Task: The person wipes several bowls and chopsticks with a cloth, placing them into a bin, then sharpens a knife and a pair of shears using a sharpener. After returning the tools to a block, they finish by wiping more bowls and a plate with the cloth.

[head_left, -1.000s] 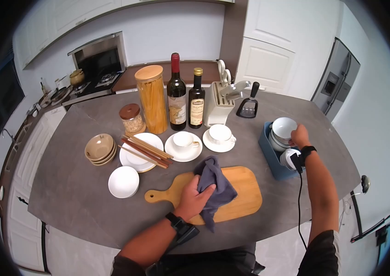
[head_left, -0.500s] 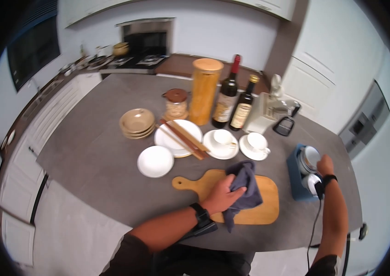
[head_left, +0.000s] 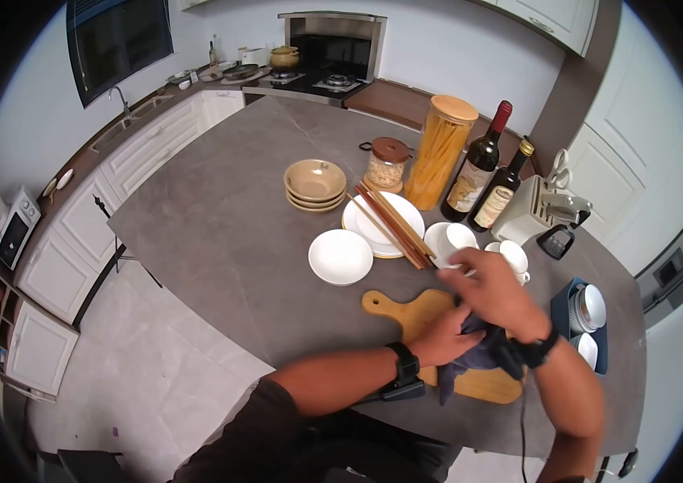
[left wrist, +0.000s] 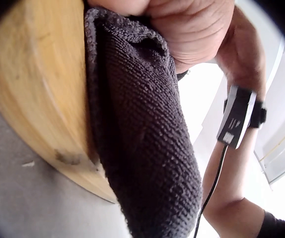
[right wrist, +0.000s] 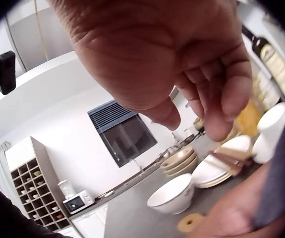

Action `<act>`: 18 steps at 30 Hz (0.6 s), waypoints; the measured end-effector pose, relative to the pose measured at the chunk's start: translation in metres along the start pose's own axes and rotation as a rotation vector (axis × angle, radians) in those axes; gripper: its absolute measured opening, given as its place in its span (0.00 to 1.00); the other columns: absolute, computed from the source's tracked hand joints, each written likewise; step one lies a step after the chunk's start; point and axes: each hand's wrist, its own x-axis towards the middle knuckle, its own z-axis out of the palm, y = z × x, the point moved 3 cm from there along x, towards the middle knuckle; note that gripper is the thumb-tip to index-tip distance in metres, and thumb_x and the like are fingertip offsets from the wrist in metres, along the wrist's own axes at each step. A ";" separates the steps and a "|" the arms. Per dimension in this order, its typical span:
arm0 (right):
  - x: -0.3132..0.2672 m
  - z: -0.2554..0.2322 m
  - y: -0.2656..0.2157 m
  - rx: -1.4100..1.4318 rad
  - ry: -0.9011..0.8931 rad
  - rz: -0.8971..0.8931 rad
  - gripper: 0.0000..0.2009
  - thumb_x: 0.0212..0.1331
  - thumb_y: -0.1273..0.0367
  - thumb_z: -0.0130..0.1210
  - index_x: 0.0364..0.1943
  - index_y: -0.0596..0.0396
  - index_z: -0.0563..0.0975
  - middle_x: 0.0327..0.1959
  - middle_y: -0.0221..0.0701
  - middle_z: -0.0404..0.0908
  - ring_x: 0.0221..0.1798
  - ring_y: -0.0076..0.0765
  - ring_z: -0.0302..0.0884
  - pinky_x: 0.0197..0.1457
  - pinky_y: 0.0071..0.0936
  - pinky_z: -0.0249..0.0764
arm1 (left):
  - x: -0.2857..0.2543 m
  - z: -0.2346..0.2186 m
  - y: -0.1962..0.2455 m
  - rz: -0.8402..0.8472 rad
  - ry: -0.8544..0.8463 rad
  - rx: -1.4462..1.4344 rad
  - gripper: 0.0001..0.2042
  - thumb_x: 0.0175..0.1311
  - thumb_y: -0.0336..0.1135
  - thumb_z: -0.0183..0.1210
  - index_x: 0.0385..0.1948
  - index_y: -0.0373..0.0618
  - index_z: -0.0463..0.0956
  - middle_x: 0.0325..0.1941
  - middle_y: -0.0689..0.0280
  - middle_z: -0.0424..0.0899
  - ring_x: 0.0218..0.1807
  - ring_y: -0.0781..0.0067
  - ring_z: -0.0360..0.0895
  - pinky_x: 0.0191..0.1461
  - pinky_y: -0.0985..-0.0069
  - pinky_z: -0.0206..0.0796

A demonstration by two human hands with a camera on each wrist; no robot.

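My left hand (head_left: 444, 338) grips a dark grey cloth (left wrist: 142, 129) that is bunched over the wooden cutting board (head_left: 482, 388). My right hand (head_left: 496, 291) hovers just above the left hand and the cloth, partly covering both in the head view. In the right wrist view its fingers hang loosely bent with nothing between them. Beyond the board's handle sits a white bowl (head_left: 340, 257). White plates (head_left: 355, 216) with chopsticks (head_left: 396, 229) lying across them are farther back. A white cup (head_left: 459, 236) on a saucer shows just behind the right hand.
A blue bin (head_left: 560, 310) with white bowls (head_left: 588, 310) stands at the right. Stacked brown bowls (head_left: 315, 182), an oat jar (head_left: 387, 164), a pasta jar (head_left: 439, 153), a wine bottle (head_left: 470, 171), a smaller bottle (head_left: 496, 197) and a knife block (head_left: 524, 208) line the back. A cable (head_left: 523, 431) trails from my right wrist.
My right hand has left the bowls in the blue bin and come over to the cloth. The head view has turned left. My left hand still holds the cloth on the board.
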 end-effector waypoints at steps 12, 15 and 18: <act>0.096 0.158 -0.014 0.382 -0.379 0.411 0.17 0.68 0.70 0.59 0.31 0.80 0.82 0.26 0.52 0.88 0.25 0.42 0.91 0.26 0.32 0.88 | -0.031 0.011 -0.068 0.249 -0.064 0.533 0.17 0.77 0.39 0.58 0.59 0.39 0.80 0.54 0.53 0.87 0.59 0.53 0.84 0.66 0.55 0.72; 0.094 0.172 -0.004 0.453 -0.340 0.395 0.14 0.67 0.75 0.55 0.36 0.83 0.81 0.27 0.54 0.88 0.26 0.44 0.92 0.26 0.33 0.88 | -0.033 0.019 -0.092 0.276 -0.064 0.507 0.18 0.76 0.40 0.60 0.60 0.39 0.79 0.56 0.53 0.87 0.60 0.51 0.84 0.68 0.55 0.71; 0.085 0.151 -0.018 0.432 -0.326 0.366 0.14 0.69 0.74 0.55 0.44 0.81 0.80 0.32 0.50 0.88 0.27 0.42 0.92 0.26 0.32 0.88 | -0.033 0.023 -0.113 0.314 -0.062 0.490 0.20 0.75 0.41 0.62 0.61 0.39 0.79 0.57 0.53 0.87 0.61 0.49 0.83 0.69 0.54 0.70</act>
